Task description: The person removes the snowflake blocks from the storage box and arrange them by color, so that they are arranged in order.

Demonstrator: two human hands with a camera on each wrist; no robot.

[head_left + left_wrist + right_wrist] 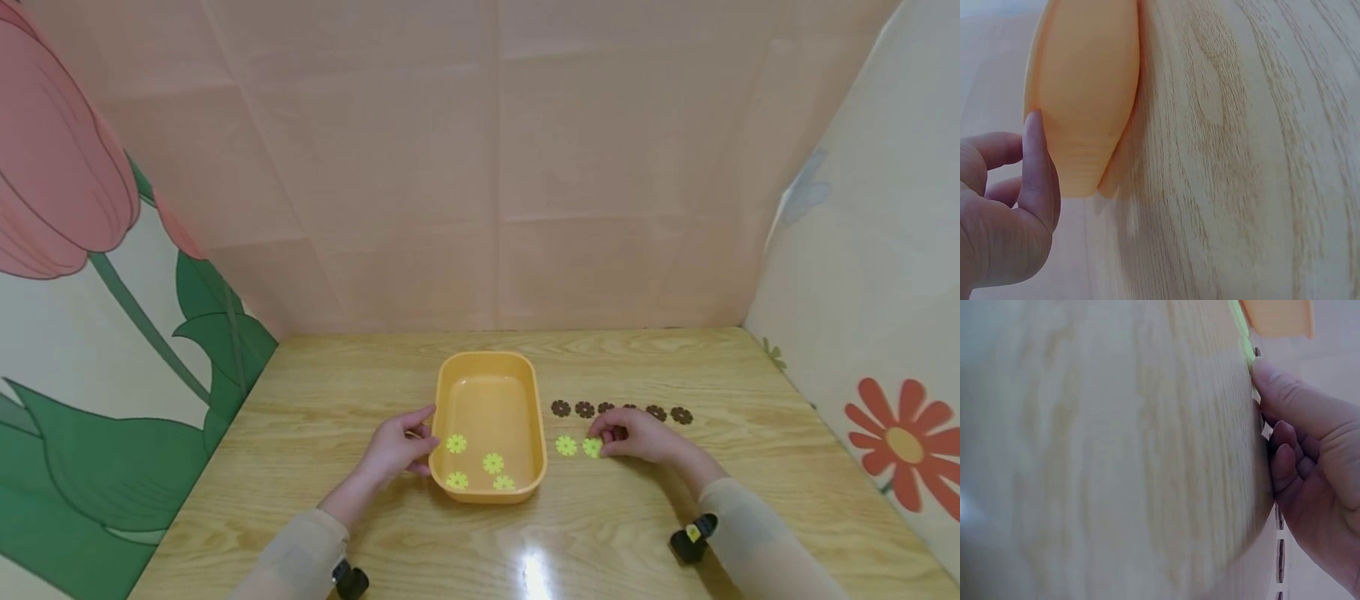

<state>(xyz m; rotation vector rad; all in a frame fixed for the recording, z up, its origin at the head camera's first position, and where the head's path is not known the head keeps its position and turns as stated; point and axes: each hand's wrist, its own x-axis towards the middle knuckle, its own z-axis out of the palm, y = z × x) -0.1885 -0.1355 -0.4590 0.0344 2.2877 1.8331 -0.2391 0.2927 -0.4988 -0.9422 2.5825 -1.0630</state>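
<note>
An orange tray (491, 400) stands on the table with several yellow-green flower pieces (492, 463) inside, towards its near end. My left hand (393, 447) grips the tray's left side, thumb at the rim; the left wrist view shows that hand (1013, 215) against the outer wall of the tray (1088, 75). To the right of the tray lie two more yellow-green flowers. My right hand (637, 435) pinches the right one (592, 448), while the left one (566, 446) lies untouched. In the right wrist view, the thumb of my right hand (1316, 456) meets a yellow-green edge (1247, 350).
Behind the yellow-green flowers runs a row of brown flower pieces (584, 409), partly covered by my right hand. The wooden table (337, 375) ends at a pink backdrop (495, 167), with flower-patterned sheets at both sides.
</note>
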